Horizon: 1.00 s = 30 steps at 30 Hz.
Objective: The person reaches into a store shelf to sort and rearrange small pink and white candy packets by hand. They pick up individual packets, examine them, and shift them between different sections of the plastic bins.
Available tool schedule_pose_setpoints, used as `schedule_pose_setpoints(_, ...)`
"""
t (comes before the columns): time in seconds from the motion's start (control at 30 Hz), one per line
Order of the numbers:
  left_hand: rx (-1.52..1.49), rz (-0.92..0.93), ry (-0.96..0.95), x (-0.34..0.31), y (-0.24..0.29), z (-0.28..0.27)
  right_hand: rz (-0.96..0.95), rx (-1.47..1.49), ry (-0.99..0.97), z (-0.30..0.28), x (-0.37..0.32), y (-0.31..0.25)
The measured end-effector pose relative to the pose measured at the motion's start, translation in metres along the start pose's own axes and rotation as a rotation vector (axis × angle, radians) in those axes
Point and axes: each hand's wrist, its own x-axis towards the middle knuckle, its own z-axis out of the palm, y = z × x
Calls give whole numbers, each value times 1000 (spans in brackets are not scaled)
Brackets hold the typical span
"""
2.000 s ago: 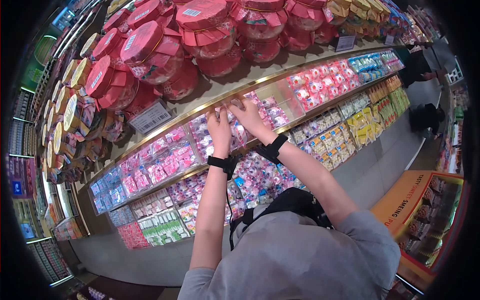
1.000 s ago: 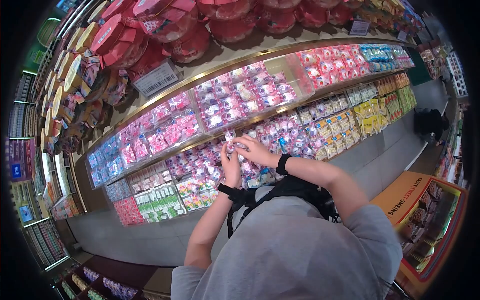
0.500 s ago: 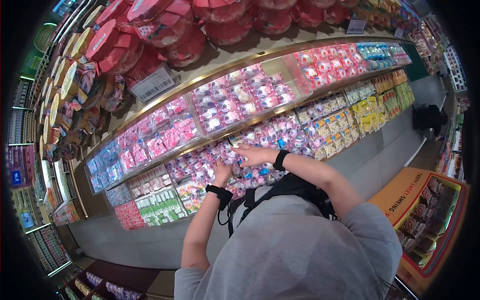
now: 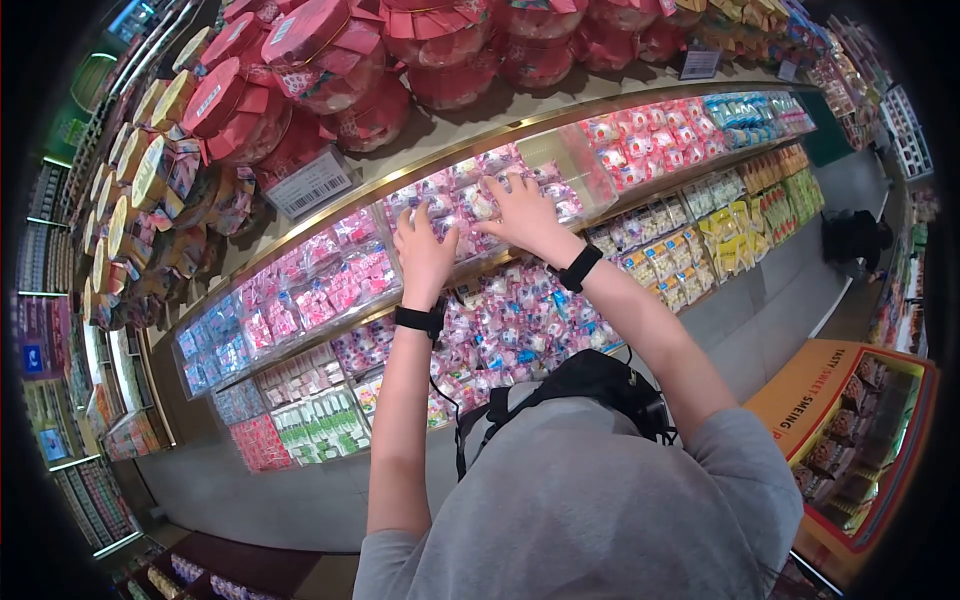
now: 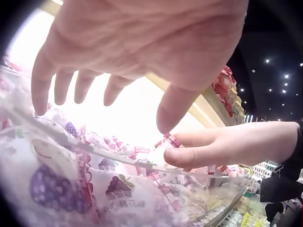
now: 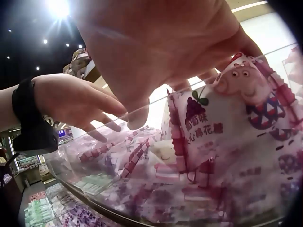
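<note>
Clear plastic walls the bin (image 4: 558,162) along the shelf (image 4: 330,330) edge, so both hands reach in over its rim. The right hand (image 4: 525,215) pinches a pink grape-printed sweet packet (image 6: 213,127) by its top, just above the heaped sweets (image 6: 142,156). The left hand (image 4: 425,252) hovers beside it, fingers spread, holding nothing. Whether its fingertips touch anything is unclear, and the head view hides the packet.

Pink-white sweet pkts (image 6: 208,127) w/ purple grapes, red tubs (image 4: 305,55), grey shirt (image 4: 590,500)

a small pink-and-white sweet packet (image 6: 215,130), printed with a purple grape and a cartoon pig, is found upright, pinched at its top edge, on heaped like packets (image 4: 462,195) inside a clear-walled bin (image 6: 94,191).
</note>
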Motion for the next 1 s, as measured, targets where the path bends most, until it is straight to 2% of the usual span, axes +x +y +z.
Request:
schedule_pose_setpoints(0.1, 158, -105, -118, 16, 1, 9, 23, -53, -22, 11, 7, -7)
schedule_pose_setpoints(0.17, 209, -90, -120, 24, 3, 7, 74, -48, -93, 12, 12, -7)
schedule_pose_setpoints(0.27, 302, -49, -102, 39, 2, 8, 151, -117, -32, 13, 20, -3)
schedule_pose_setpoints(0.3, 328, -124, -103, 45, 1, 7, 155, -116, -30, 14, 23, 0)
schedule_pose_setpoints(0.33, 355, -200, -104, 47, 0, 7, 184, 4, -63, 16, 26, 4)
schedule_pose_setpoints(0.47, 418, -117, -49, 49, -7, 4, 261, 277, -100, 28, 40, 16)
schedule_pose_setpoints(0.6, 268, -87, -31, 50, -19, 2, 330, 376, -58, 32, 54, 21)
schedule_pose_setpoints(0.73, 236, 22, -44, 55, -36, 17, 390, 578, -28, 32, 65, 25)
schedule_pose_setpoints(0.77, 66, 5, -96, 57, -45, 23, 408, 622, -31, 35, 66, 27)
schedule_pose_setpoints(0.8, 69, 12, -99, 57, -41, 21, 413, 626, -26, 42, 69, 31)
schedule_pose_setpoints(0.87, 80, -170, -172, 55, -27, 14, 301, 732, 72, 56, 75, 39)
schedule_pose_setpoints(0.9, 52, -147, -137, 56, -35, 19, 310, 736, 77, 52, 74, 37)
schedule_pose_setpoints(1.0, -68, -167, -158, 60, -37, 16, 257, 638, -27, 42, 72, 27)
